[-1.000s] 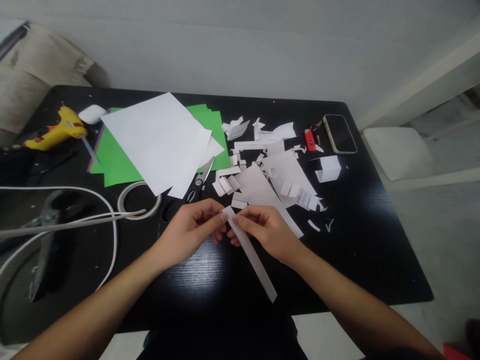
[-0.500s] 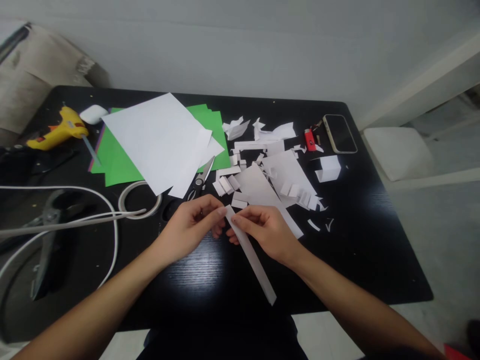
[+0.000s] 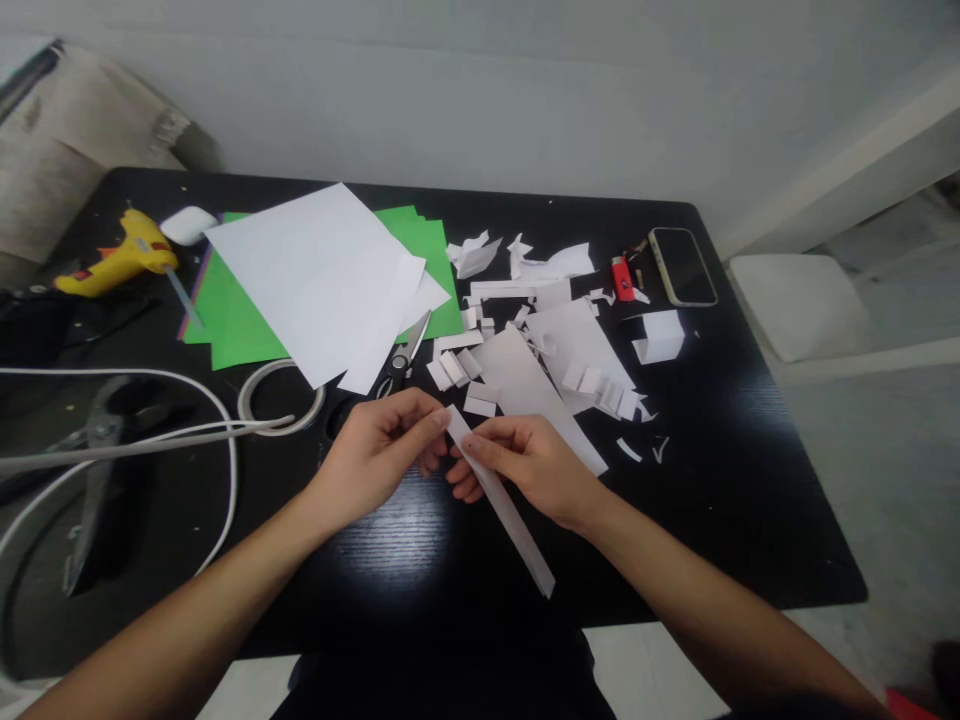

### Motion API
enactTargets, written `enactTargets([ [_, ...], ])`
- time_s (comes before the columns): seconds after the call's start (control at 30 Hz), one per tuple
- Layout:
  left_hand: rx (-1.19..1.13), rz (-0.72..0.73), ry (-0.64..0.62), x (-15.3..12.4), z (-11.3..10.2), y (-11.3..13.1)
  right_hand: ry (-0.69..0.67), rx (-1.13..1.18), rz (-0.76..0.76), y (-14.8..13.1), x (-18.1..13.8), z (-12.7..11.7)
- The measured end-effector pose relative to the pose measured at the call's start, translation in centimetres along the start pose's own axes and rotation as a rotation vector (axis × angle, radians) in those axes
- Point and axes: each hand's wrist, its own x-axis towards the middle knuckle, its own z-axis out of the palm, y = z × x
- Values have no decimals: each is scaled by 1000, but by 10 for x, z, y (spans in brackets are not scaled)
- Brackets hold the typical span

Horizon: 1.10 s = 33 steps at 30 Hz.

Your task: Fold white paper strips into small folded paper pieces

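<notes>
Both my hands hold one long white paper strip (image 3: 510, 520) above the near middle of the black table (image 3: 735, 500). My left hand (image 3: 382, 450) pinches the strip's far end between thumb and fingers. A little lower along the strip, my right hand (image 3: 525, 465) is closed on it. The strip runs down to the right toward the table's front edge. Just beyond my hands lie scissors (image 3: 401, 362) and a heap of white paper pieces (image 3: 555, 360).
White sheets (image 3: 315, 280) lie over green paper (image 3: 240, 325) at the back left. A yellow glue gun (image 3: 120, 255), pliers (image 3: 94, 440) and white cables (image 3: 225, 430) fill the left side. A red lighter (image 3: 621, 278) and a phone (image 3: 681, 265) lie at the back right.
My hands and the strip have shifted only slightly; the strip's far end is tilted a bit more to the left. Nothing else on the table moved.
</notes>
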Motion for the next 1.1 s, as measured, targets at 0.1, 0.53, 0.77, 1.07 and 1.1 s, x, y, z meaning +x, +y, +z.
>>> enactTargets([
  [0.1,57,8,16,-1,-1,0,17,-18,-16,1,1,0],
  [0.53,62,64,73,3,-7,0,35,-7,23,-4,-1,3],
  [0.77,-37,25,48,4,-1,3,35,-62,-39,0,0,2],
  [1.07,-26,2,25,3,0,3,27,-138,-65,4,0,3],
  [1.1,-26,0,25,2,0,4,26,-137,-69,4,0,3],
])
